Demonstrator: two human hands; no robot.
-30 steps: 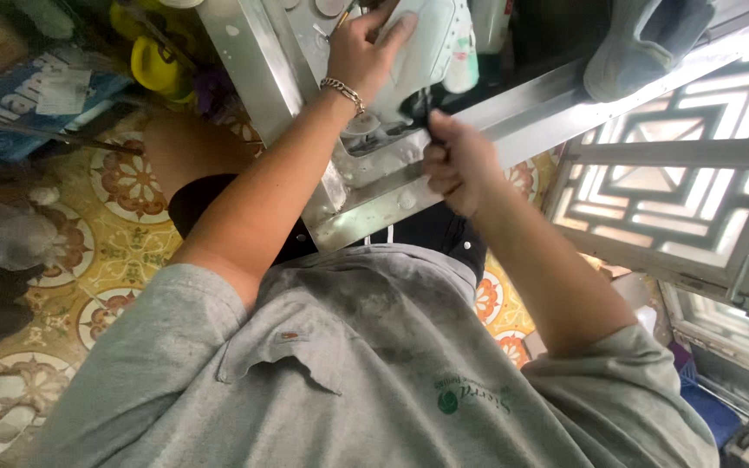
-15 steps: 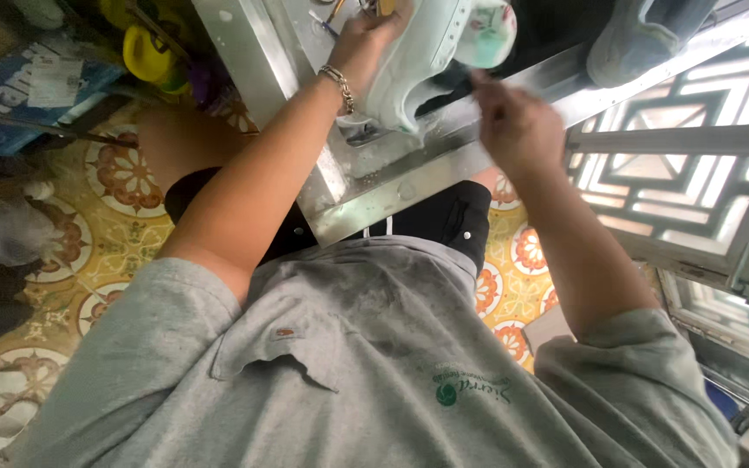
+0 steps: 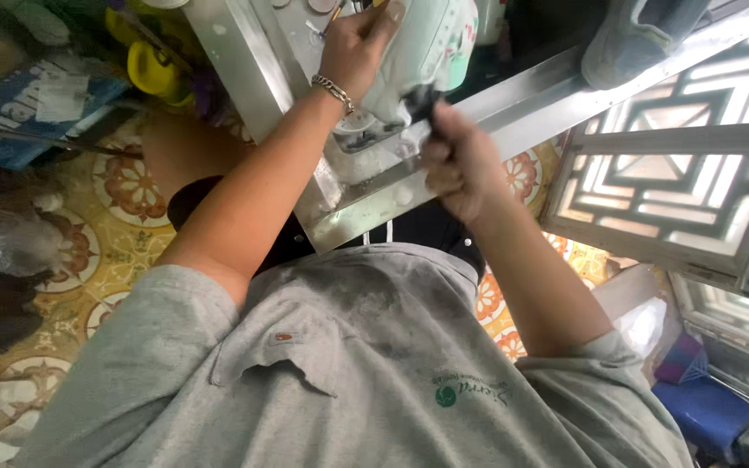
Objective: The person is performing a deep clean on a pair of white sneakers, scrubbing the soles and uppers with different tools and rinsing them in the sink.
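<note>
My left hand (image 3: pixel 353 52), a chain bracelet on its wrist, grips a pale green and white shoe (image 3: pixel 433 42) resting on a metal table (image 3: pixel 366 208). My right hand (image 3: pixel 461 160) is closed around a small dark tool (image 3: pixel 422 104) and presses it against the shoe's lower end. What kind of tool it is cannot be told. My grey polo shirt (image 3: pixel 348 373) fills the bottom of the view.
A grey shoe (image 3: pixel 639 35) lies on a metal rail at the top right. A white patterned window grille (image 3: pixel 678 182) stands at the right. Yellow items (image 3: pixel 149 65) and a blue package (image 3: pixel 19 113) sit at the left above a patterned tile floor (image 3: pixel 123 199).
My right hand rose to the shoe's upper end, then came back down to its lower end. My left hand has kept its grip on the shoe.
</note>
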